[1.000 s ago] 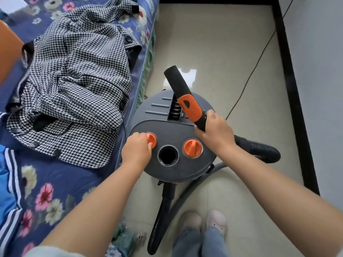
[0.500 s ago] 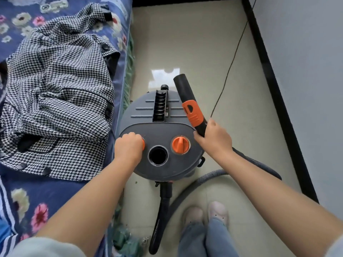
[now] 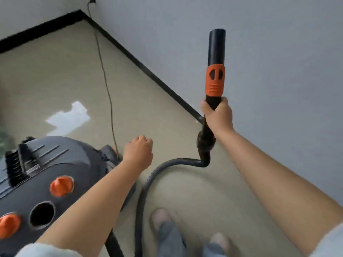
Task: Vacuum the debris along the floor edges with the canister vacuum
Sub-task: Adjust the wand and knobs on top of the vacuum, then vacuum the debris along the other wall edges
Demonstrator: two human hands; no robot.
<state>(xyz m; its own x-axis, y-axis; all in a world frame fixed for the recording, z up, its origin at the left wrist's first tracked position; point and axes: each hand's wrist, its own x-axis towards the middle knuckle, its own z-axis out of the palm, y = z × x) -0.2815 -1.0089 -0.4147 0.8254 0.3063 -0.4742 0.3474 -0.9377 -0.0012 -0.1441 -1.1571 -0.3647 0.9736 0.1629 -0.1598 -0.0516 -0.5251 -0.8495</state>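
At the right of the frame, a person's right hand [image 3: 217,115] grips the black plastic vacuum wand with its orange collar [image 3: 215,71] just below that collar, the open nozzle end raised against the pale grey wall [image 3: 278,52] rather than down at the floor. The left hand [image 3: 138,151], fingers curled and holding nothing, hangs at centre frame just beside the round dark grey canister vacuum with orange knobs [image 3: 55,173], which fills the lower left. A grey ribbed hose [image 3: 148,182] loops from the wand's lower end across the beige floor [image 3: 148,108] toward the bottom edge. A thin cord [image 3: 105,80] runs to the far corner at upper left. The sweep itself appears not yet begun; the next move likely calls for tipping the nozzle down to the black skirting strip [image 3: 148,73] that crosses the frame diagonally and tracing along it.
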